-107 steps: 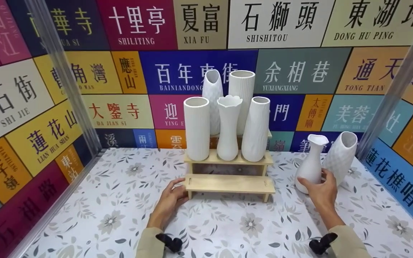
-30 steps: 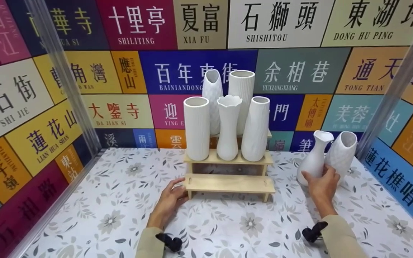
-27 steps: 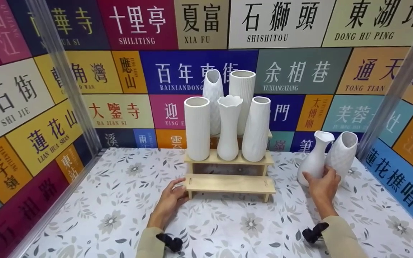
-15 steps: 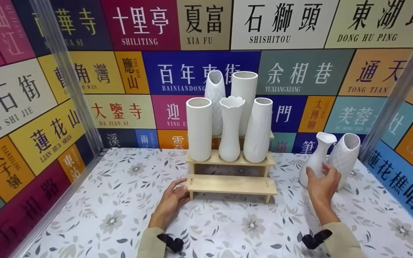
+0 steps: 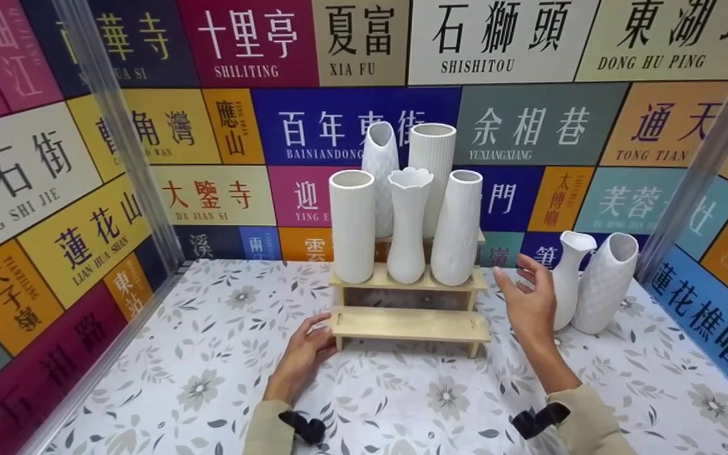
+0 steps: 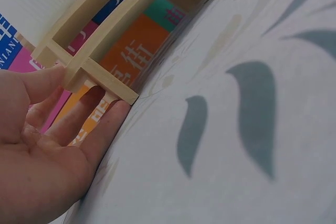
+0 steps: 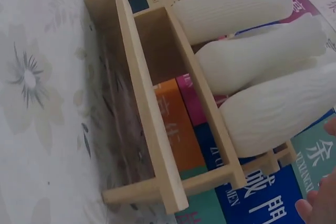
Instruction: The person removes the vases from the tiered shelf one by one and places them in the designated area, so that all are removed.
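A three-step wooden stand (image 5: 408, 323) holds several white vases on its upper two steps. My left hand (image 5: 304, 354) holds the left end of the front step, thumb at the board and fingers by the leg, as the left wrist view shows. Between the stand and two vases on the table, my right hand (image 5: 531, 297) hovers with fingers spread, holding nothing. It partly covers a slender white vase with a wavy flared rim (image 5: 568, 272). Right of that vase stands a white vase with a diamond pattern and slanted mouth (image 5: 605, 287).
On the middle step are a ribbed cylinder vase (image 5: 352, 234), a scalloped-rim vase (image 5: 407, 246) and a tapered vase (image 5: 457, 234). Behind them rise a slant-mouthed vase (image 5: 378, 164) and a wide ribbed vase (image 5: 436, 151). A lettered wall (image 5: 364, 50) backs the flower-patterned tabletop (image 5: 200, 328).
The flared-rim vase moved back and right, beside the diamond-patterned vase. My right hand let go of it and moved left. My left hand stayed on the stand.
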A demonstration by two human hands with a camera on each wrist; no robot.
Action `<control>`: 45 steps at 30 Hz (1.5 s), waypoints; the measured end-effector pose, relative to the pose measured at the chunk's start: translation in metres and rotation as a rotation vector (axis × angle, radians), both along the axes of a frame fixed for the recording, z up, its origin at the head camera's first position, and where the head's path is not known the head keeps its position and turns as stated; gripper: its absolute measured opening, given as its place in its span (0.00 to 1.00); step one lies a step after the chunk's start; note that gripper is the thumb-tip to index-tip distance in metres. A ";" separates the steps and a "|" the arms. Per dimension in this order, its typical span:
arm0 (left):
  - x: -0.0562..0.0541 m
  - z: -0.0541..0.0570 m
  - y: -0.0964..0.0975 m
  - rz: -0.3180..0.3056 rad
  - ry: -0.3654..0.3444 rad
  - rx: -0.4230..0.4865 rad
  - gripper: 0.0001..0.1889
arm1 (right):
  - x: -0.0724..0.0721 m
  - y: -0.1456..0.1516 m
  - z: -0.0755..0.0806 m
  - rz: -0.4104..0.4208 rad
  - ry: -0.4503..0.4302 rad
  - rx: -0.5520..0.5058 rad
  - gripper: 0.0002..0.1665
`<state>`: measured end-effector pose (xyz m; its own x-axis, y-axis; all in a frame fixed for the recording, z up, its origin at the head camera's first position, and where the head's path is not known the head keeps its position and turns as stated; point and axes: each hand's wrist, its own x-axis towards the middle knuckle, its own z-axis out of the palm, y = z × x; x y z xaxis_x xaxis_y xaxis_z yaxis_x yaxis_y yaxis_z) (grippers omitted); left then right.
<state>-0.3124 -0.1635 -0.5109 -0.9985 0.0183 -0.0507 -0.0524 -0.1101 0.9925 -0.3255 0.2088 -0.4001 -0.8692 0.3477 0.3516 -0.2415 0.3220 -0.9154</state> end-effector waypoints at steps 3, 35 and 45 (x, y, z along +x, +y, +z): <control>0.000 -0.001 0.000 -0.006 -0.005 0.005 0.23 | -0.002 -0.007 0.002 0.053 0.028 -0.013 0.41; 0.000 0.000 -0.003 -0.013 0.018 0.026 0.23 | -0.041 -0.055 0.011 0.131 0.008 -0.030 0.51; -0.001 -0.001 -0.003 -0.028 0.025 0.002 0.24 | -0.056 -0.055 -0.008 0.102 -0.023 0.012 0.53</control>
<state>-0.3129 -0.1660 -0.5120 -0.9986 0.0459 -0.0259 -0.0309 -0.1114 0.9933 -0.3815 0.1542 -0.4078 -0.9077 0.2526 0.3351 -0.2531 0.3074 -0.9173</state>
